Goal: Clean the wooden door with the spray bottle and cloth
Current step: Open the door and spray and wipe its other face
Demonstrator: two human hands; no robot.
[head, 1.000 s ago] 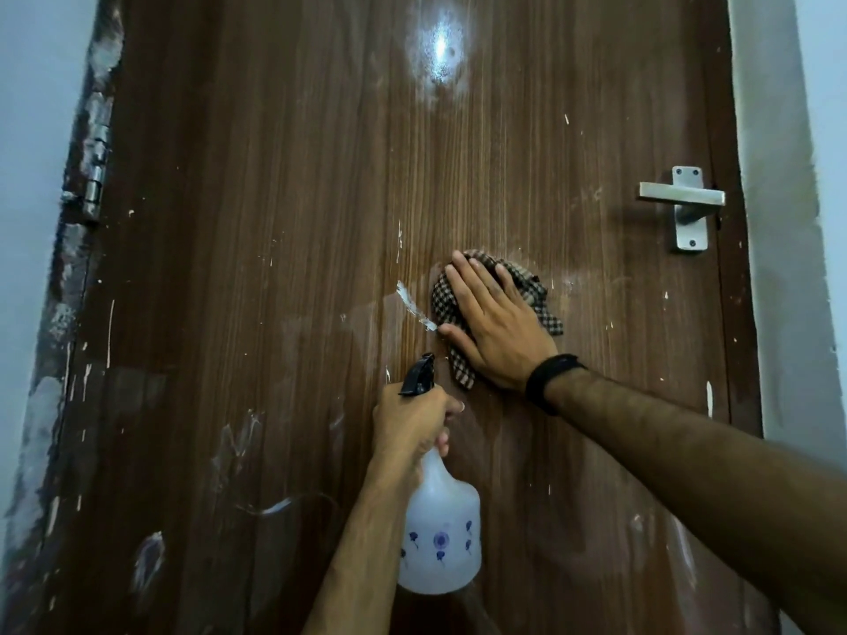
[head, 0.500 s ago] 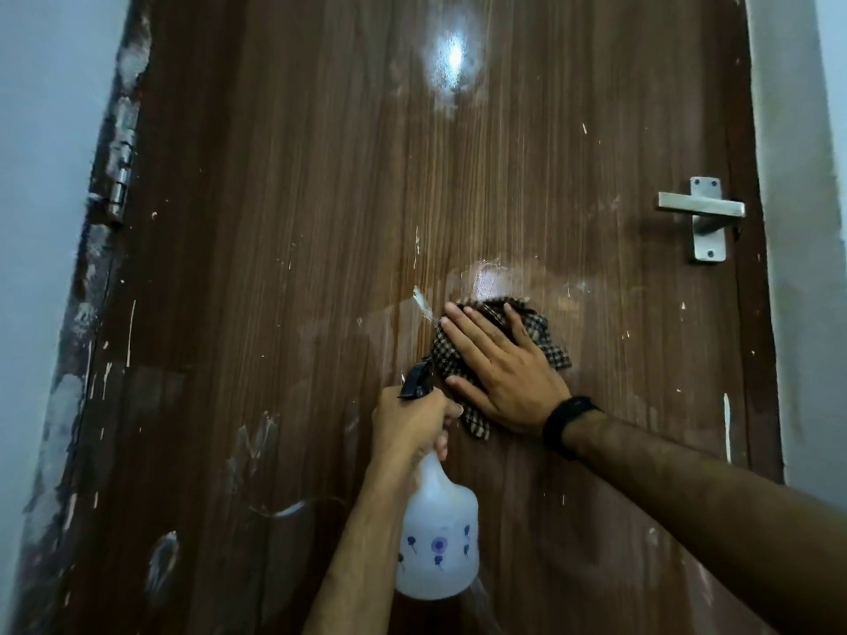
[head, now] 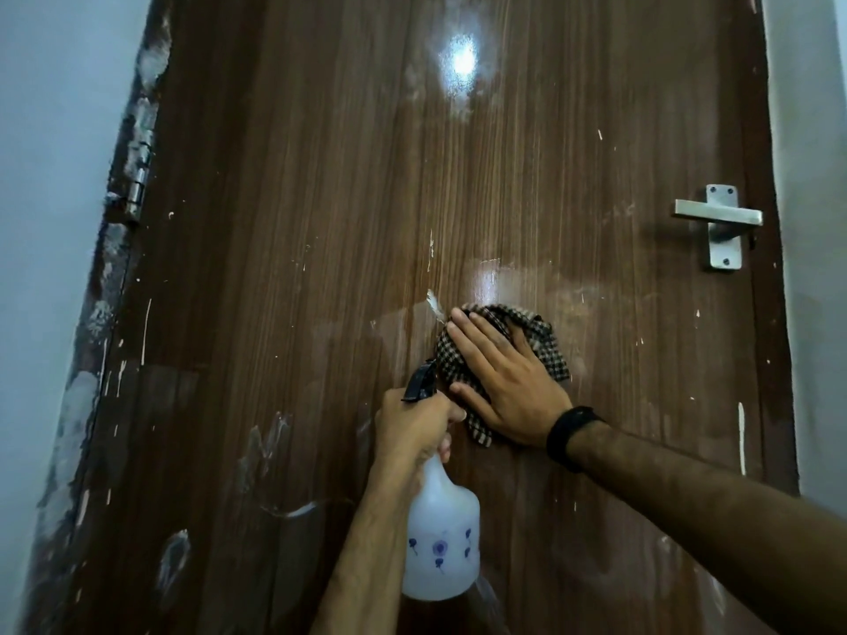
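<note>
Head view, the only one. Wooden door fills the frame. Right hand, fingers flat and spread, presses a checked cloth against the door at centre, just right of middle. Left hand is wrapped round the neck and trigger of a white spray bottle, lower centre. The bottle's long axis runs near vertical, body down, black nozzle up and aimed at the door just left of the cloth.

Progress, my read: partway. A glossy wet band shows above and beside the cloth, approx mid-door, so that strip looks done. Left to do: pale smears lower left, white flecks and streaks w/ chalky patches along the left edge by the hinge, marks lower right. Area round the metal lever handle, right side, looks untouched.
</note>
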